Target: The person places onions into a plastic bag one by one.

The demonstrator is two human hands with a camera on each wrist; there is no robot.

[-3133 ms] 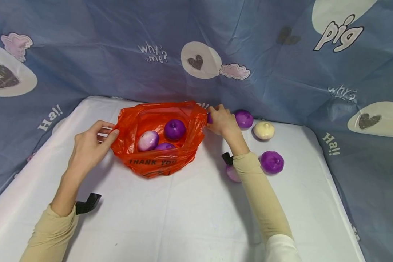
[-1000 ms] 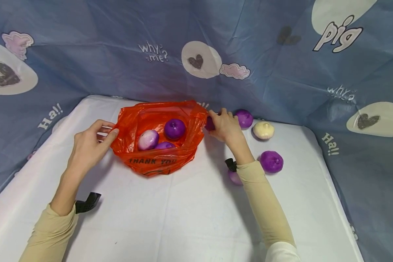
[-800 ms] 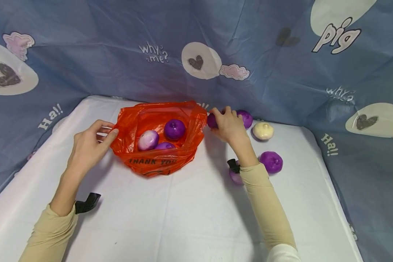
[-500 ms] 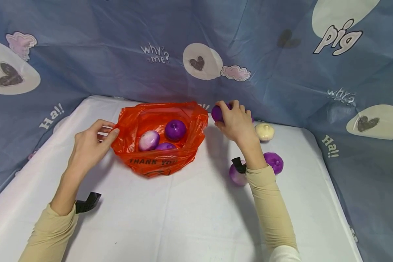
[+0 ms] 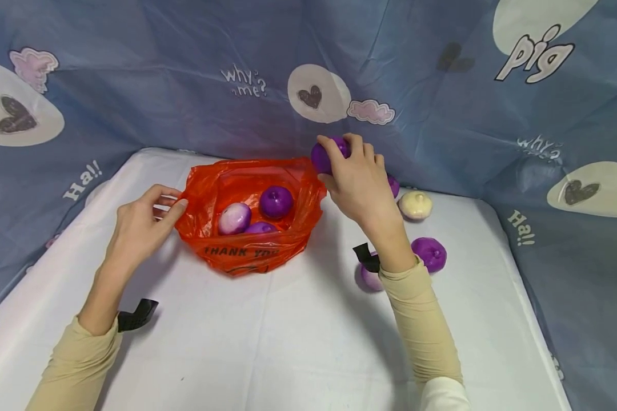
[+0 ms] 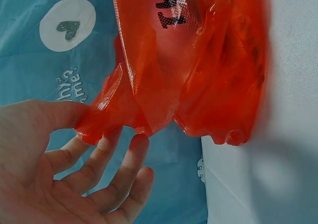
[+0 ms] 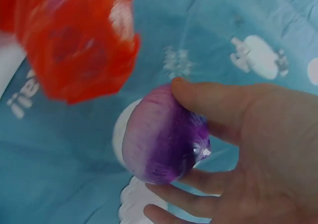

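A red plastic bag (image 5: 241, 261) marked "THANK YOU" gapes wide on the white table. Inside lie a purple onion (image 5: 276, 201), a white-and-purple onion (image 5: 235, 218) and a third onion (image 5: 261, 227), half hidden by the front wall. At the bag's left side my left hand (image 5: 140, 228) pinches its edge (image 6: 102, 114) between thumb and fingers, the other fingers loosely bent. My right hand (image 5: 365, 185) grips another purple onion (image 5: 321, 160), raised by the bag's right rim; in the right wrist view this onion (image 7: 161, 139) shows a pale pink underside between thumb and fingers.
Right of the bag are a purple onion (image 5: 432, 254), a cream-coloured bulb (image 5: 416, 205), a pale pink onion (image 5: 371, 279) partly under the wrist camera (image 5: 366, 258), and a purple onion (image 5: 393, 185) behind my right hand. A blue printed cloth (image 5: 185, 103) rises behind the table (image 5: 211, 342).
My right hand has picked up the purple onion beside the bag, drawn it a little right, then raised it and brought it left to the bag's rim. The left hand stays put.
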